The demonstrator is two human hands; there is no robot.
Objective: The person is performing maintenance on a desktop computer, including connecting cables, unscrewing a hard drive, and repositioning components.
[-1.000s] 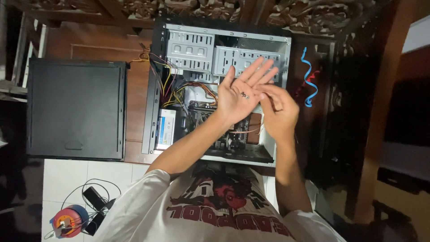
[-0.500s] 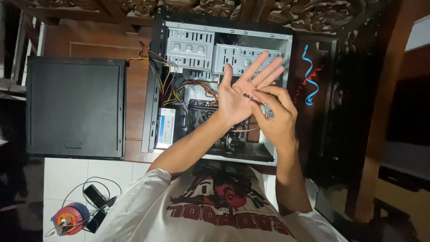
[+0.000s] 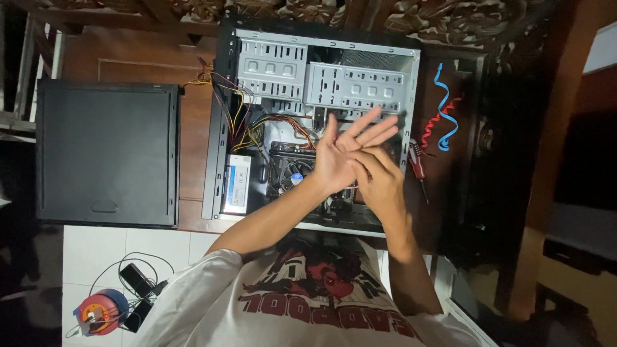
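My left hand [image 3: 340, 154] is open, palm up and fingers spread, above an open computer case [image 3: 413, 96] that lies on its side. My right hand [image 3: 380, 183] sits just right of it, back toward the camera, with its curled fingertips pressed onto the left palm. Anything between those fingertips is hidden. Below the hands are the round processor fan [image 3: 289, 172] and the motherboard. A bundle of coloured wires [image 3: 247, 122] runs to the power supply [image 3: 238, 183] at the case's left side. Grey metal drive cages [image 3: 357, 87] fill the far end.
A red-handled screwdriver [image 3: 418, 164] and curled blue and red cables [image 3: 443, 112] lie on the wooden table right of the case. The black side panel [image 3: 106, 157] lies to the left. On the white tiled floor are a red-and-blue reel [image 3: 99, 311] and a black adapter [image 3: 136, 279].
My right hand has turned over and slid onto the left palm; the small dark piece seen between its fingers half a second ago is now hidden. The left hand stays spread.
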